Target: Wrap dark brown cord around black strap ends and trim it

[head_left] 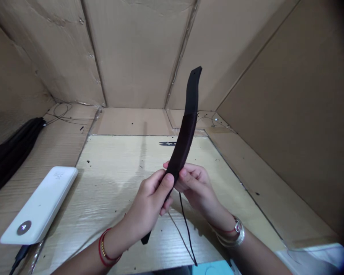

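A long, dark, curved strap rises upright above the table, its upper end bare and smooth with a small hole. Its middle is wrapped in a dark brown cover with a ridged edge. My left hand is closed round the lower part, thumb on the front face. Fingers of my right hand pinch the strap's right edge just above. Below the hands hang a black cord and a thinner tan cord, meeting near the table's front edge. The strap's lower tip shows beneath my left wrist.
On the left lies a white power bank with a black cable. Behind it is a black bundle of strands. Small thread snips lie behind the strap. Cardboard walls enclose the table. Something turquoise sits at the front edge.
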`<state>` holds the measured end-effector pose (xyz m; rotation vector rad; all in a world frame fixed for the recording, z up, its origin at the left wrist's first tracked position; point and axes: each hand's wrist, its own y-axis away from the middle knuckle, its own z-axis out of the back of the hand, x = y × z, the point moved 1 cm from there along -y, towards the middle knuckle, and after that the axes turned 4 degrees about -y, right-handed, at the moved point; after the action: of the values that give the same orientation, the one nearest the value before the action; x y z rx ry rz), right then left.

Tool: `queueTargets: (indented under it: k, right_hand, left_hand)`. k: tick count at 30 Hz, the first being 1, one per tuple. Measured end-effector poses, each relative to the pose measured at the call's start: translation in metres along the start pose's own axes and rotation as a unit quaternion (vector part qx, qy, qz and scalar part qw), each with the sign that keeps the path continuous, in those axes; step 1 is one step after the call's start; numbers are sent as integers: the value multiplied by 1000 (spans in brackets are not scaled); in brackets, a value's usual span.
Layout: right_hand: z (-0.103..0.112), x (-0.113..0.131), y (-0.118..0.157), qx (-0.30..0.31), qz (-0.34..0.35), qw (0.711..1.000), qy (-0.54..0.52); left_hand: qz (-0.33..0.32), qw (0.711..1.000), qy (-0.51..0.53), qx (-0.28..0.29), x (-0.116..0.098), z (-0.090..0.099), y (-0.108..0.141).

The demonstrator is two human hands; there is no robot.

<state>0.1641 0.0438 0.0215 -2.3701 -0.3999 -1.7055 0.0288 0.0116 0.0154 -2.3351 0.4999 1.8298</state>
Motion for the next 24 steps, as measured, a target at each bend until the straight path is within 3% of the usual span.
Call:
queueTargets:
  k: [4, 8, 15, 19, 21, 24]
  right_hand:
    - [1, 2, 3, -8, -13, 1000, -5]
    - [3, 2, -2, 27, -22, 999, -22]
    - [5, 3, -12, 58, 5, 998, -19]
    - [2, -1, -8, 98, -7, 995, 4]
    - [1, -2, -8, 91, 28, 995, 32]
    - [-1, -2, -9, 30, 90, 992, 80]
  left_hand:
    - [-8, 1000, 7, 13, -4, -1, 1]
    - [-4, 1000, 5, 17, -7, 2, 2]
    - [1, 998, 46, -42, -8, 6, 4]
    - [5, 996, 74, 51, -2, 3, 5]
    - [18, 995, 46, 88, 1, 6, 3]
    - [10, 996, -87, 15, 2, 16, -4]
